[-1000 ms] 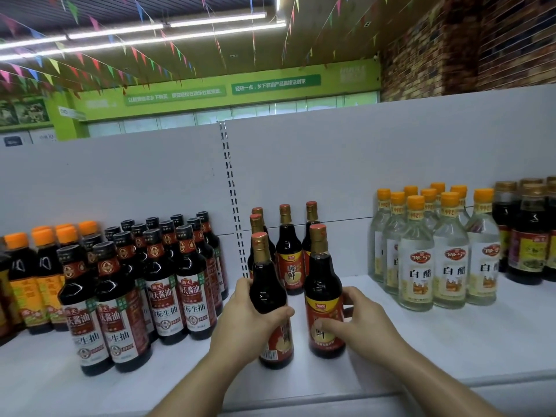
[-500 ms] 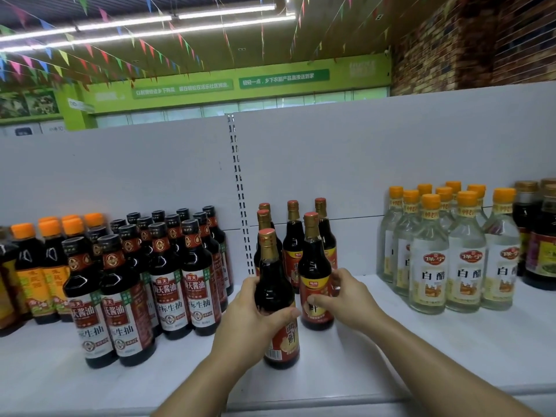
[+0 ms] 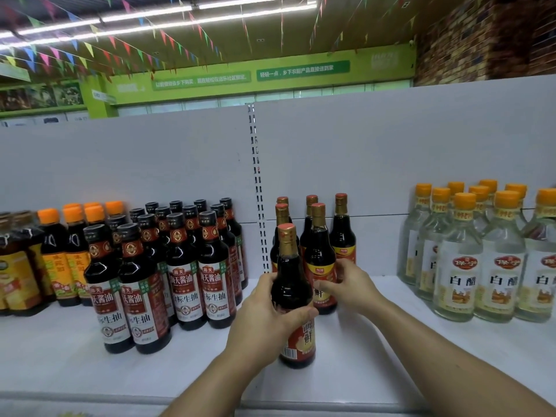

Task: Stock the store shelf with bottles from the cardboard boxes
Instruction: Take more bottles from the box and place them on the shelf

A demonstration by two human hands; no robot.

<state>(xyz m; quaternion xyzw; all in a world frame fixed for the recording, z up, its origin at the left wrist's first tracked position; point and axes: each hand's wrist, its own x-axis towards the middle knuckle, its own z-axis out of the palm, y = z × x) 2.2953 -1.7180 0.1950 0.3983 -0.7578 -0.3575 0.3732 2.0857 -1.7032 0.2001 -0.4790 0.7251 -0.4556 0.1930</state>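
On the white shelf (image 3: 376, 365) stand several dark sauce bottles with red-gold caps. My left hand (image 3: 264, 314) grips the nearest one (image 3: 293, 284), upright near the shelf's front. My right hand (image 3: 350, 285) holds the second bottle (image 3: 319, 254) at its label, just behind and to the right, close to the three others (image 3: 341, 233) by the back panel. No cardboard box is in view.
Black-capped soy sauce bottles (image 3: 186, 266) crowd the shelf left of my hands, with orange-capped dark bottles (image 3: 60, 254) further left. Clear white-vinegar bottles (image 3: 469, 260) with orange caps stand at the right. A slotted upright (image 3: 255, 188) splits the grey back panel.
My right hand has slid its bottle back along the shelf toward the rear group. The left hand's bottle stays near the front, moved only slightly.
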